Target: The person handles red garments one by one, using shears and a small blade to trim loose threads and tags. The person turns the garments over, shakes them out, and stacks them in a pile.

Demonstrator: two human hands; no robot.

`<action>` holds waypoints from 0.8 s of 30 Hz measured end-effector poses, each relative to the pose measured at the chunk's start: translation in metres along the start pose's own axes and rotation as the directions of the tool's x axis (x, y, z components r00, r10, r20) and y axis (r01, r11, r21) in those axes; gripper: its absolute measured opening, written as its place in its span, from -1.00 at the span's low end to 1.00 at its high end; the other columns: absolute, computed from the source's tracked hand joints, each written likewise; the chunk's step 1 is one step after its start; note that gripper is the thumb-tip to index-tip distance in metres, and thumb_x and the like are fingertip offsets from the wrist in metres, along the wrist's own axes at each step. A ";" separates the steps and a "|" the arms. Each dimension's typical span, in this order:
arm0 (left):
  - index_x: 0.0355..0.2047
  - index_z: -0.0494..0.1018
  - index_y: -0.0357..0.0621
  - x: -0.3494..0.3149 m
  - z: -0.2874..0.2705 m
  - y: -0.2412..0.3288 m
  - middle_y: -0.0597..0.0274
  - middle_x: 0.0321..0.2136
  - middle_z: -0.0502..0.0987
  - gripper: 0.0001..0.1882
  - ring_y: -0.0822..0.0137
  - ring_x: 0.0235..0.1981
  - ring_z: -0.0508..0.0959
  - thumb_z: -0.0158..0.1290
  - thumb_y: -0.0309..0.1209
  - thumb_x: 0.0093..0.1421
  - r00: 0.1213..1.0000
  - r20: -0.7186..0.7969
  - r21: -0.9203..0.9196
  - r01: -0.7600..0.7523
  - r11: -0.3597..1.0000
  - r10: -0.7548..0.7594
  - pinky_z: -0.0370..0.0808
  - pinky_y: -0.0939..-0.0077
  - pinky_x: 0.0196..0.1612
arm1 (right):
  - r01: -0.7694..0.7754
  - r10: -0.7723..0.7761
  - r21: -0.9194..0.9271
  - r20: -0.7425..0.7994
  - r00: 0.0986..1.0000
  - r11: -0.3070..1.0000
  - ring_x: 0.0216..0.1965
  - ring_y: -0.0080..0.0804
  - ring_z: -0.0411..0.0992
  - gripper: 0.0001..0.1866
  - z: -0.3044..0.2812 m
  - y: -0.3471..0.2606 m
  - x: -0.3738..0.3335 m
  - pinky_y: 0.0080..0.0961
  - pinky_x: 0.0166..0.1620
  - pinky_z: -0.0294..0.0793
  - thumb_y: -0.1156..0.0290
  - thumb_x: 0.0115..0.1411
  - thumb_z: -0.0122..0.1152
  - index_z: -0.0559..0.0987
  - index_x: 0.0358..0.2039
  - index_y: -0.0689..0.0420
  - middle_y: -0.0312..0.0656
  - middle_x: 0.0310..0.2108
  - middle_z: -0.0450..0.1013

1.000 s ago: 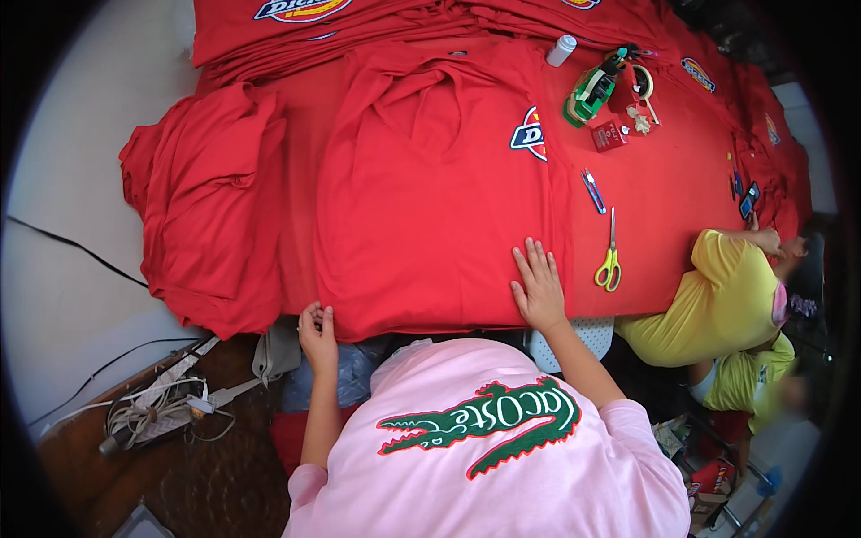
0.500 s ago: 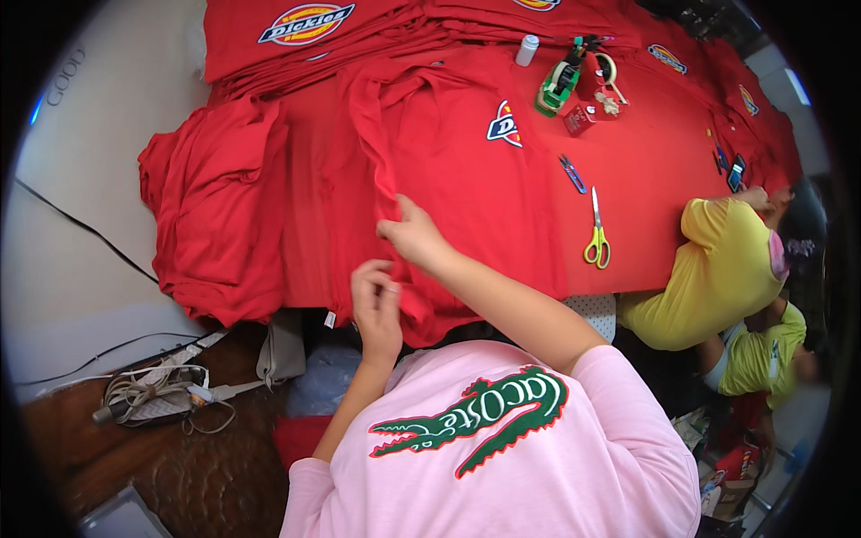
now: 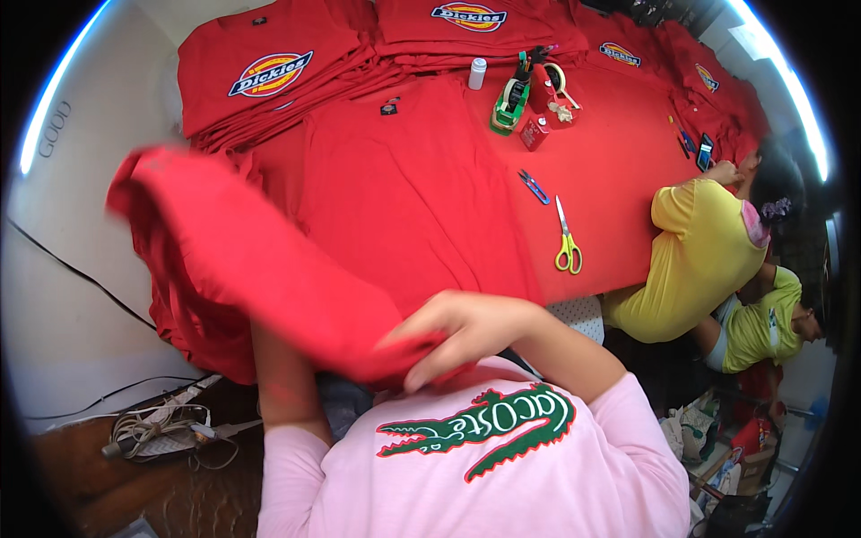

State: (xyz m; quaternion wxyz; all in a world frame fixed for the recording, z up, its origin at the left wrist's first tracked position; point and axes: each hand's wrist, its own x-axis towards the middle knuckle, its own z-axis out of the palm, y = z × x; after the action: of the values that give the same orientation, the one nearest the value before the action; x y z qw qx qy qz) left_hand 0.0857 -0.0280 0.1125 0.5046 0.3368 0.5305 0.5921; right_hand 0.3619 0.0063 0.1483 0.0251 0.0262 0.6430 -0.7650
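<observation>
**Red cloth garment (image 3: 269, 269) swept across the near left corner of a red-covered table (image 3: 619, 224)**

The right hand (image 3: 471, 332) grips one end of the garment between thumb and fingers, just past the table's near edge and in front of the person's pink shirt (image 3: 610, 448). The rest of the garment rises toward the left edge, its far end blurred. The left forearm (image 3: 289, 390) runs up behind this cloth, which hides the left hand; whether that hand is open or closed cannot be told.

Beneath and behind, a second red garment (image 3: 395, 197) lies spread out toward the near edge, a small dark label at its neck. A crumpled red cloth pile (image 3: 202, 345) sits along the left edge, partly covered. Right of the spread garment lie yellow-handled scissors (image 3: 568, 254), nearer the near edge, and blue thread snips (image 3: 534, 187) just beyond. Farther back stand a green tape dispenser (image 3: 508, 109) and a white plastic bottle (image 3: 477, 74). Stacked red shirts with oval emblems (image 3: 341, 54) line the far edge. A co-worker in a yellow shirt (image 3: 708, 260) leans at the right edge.
</observation>
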 end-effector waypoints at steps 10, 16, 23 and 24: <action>0.53 0.01 -0.16 0.173 0.001 -0.129 -0.01 0.53 0.05 -0.17 0.05 0.50 0.16 -0.04 0.06 0.46 0.993 0.057 0.073 0.098 0.993 -0.102 0.07 0.27 0.50 | 0.011 0.324 0.336 -0.915 0.241 0.942 -0.01 -0.43 0.57 -0.45 -0.064 0.228 -0.127 -0.46 0.11 0.55 0.56 0.25 0.39 0.45 0.22 0.37 -0.10 -0.01 0.61; 0.38 0.26 -0.23 0.093 -0.102 -0.210 -0.07 0.26 0.38 -0.25 -0.05 0.28 0.40 0.30 -0.37 0.24 0.946 -0.239 0.686 0.003 0.728 0.221 0.31 0.13 0.35 | -0.286 0.359 0.295 -0.910 0.207 0.912 -0.20 -0.62 0.50 -0.56 -0.079 0.263 -0.145 -0.57 -0.06 0.51 0.46 0.26 0.44 0.55 0.10 0.37 -0.29 -0.28 0.57; 0.34 0.28 -0.17 0.043 -0.048 -0.215 -0.08 0.32 0.29 -0.24 -0.13 0.33 0.30 0.35 -0.29 0.20 0.693 -0.608 0.769 0.392 0.504 0.388 0.20 -0.05 0.38 | -0.276 0.100 0.076 -0.992 0.073 0.958 -0.22 -0.57 0.41 -0.58 -0.174 0.220 -0.050 -0.54 -0.06 0.42 0.13 0.38 0.31 0.64 -0.12 0.32 -0.27 -0.32 0.54; 0.32 0.31 -0.17 0.044 -0.054 -0.216 -0.06 0.24 0.36 -0.28 -0.09 0.28 0.36 0.34 -0.31 0.21 0.714 -0.572 0.785 0.336 0.520 0.403 0.22 -0.02 0.37 | -0.275 0.094 0.071 -0.993 0.071 0.959 -0.24 -0.57 0.41 -0.59 -0.195 0.226 -0.037 -0.54 -0.09 0.42 0.12 0.38 0.32 0.65 -0.14 0.30 -0.26 -0.34 0.53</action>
State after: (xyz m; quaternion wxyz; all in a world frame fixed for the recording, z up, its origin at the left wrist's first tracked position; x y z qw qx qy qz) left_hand 0.0753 -0.0168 -0.1142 0.0187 0.2996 0.8898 0.3437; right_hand 0.4167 0.1594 -0.1042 -0.3135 0.6112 0.5337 -0.4932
